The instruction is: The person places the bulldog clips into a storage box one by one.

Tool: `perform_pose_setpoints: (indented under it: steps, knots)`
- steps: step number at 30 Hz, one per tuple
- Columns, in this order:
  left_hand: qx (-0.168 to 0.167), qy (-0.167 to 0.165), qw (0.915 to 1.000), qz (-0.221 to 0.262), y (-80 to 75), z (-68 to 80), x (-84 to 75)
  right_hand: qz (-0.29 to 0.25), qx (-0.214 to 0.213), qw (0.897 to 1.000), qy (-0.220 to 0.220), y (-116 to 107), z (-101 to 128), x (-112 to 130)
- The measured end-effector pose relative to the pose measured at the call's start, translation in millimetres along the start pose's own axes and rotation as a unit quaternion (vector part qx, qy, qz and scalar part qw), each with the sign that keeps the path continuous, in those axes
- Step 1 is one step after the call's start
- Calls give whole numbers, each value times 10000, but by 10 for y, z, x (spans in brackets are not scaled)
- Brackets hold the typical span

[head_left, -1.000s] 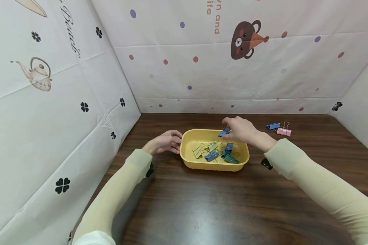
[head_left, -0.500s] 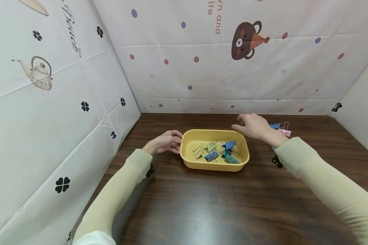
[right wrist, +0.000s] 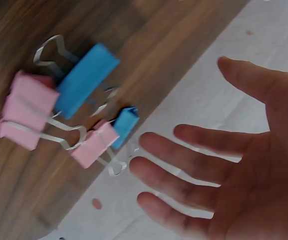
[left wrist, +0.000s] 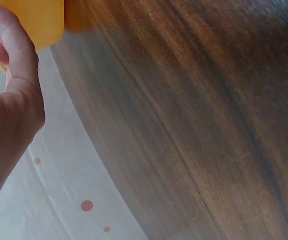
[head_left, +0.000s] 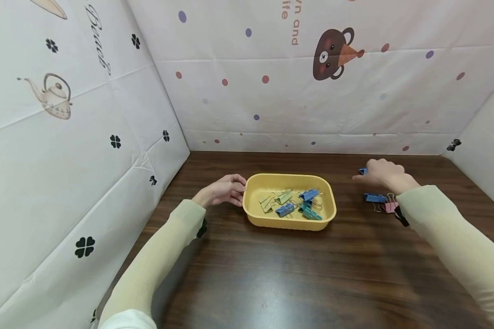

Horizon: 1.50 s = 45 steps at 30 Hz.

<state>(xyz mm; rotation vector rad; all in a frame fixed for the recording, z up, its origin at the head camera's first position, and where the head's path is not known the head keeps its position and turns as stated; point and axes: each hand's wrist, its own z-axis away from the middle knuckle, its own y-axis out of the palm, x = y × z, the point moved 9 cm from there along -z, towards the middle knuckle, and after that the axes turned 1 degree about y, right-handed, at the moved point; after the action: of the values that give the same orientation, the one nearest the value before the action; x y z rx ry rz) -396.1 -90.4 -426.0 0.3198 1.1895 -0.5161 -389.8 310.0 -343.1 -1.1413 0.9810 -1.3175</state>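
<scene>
Starting at your left, your left hand (head_left: 222, 191) is at 9 o'clock of the yellow tray (head_left: 289, 224), its grip bent around that end with the rim between thumb and fingers; you can't tell how firmly. The tray stands on the desk (head_left: 247, 274) and is probably light, thin plastic that slides easily, so the rim is a sound place to steady it.

Inside it, a light green clip (head_left: 266, 205) lies at 9 o'clock, another green clip (head_left: 283, 197) near 11, a blue clip (head_left: 285, 210) near 7, a second blue clip (head_left: 308, 194) at 2 and teal clips (head_left: 312, 214) at 4.

Beyond the tray's right end, a small blue clip (head_left: 362, 172) shows at 9 o'clock of your right hand (head_left: 383, 174), whose grip is spread and holds nothing. A larger blue clip (head_left: 374, 198) sits at 3 o'clock of the tray, a larger pink clip (head_left: 390, 208) just beside it toward 4. Your right-wrist view adds a small pink clip (right wrist: 95, 144) against the small blue one.

Expect the clips to be light, stiff and somewhat slick; pinch across the solid body, since the wire loops could swing or snag.
</scene>
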Motion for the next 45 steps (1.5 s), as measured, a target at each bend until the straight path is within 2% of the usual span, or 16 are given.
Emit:
perform_pose_setpoints:
  steps: [4,10,15,20,32,45]
  knots:
    - [39,-1,10000,5,7,1,-2,128,232,9995,155,109,24,-129]
    - [11,12,10000,-24,-4,7,-6,296,591,9976,209,243,13,-181]
    - [26,9,10000,0,-5,3,-1,288,1002,9944,198,389,-15,-228]
    - [45,-24,10000,9,4,-3,3,157,1216,9923,182,474,-11,-269]
    - [38,-52,10000,-5,3,-5,-2,-8,1118,9937,-108,472,-35,-289]
    - [2,-66,10000,49,14,8,-7,73,668,9977,-7,323,-62,-218]
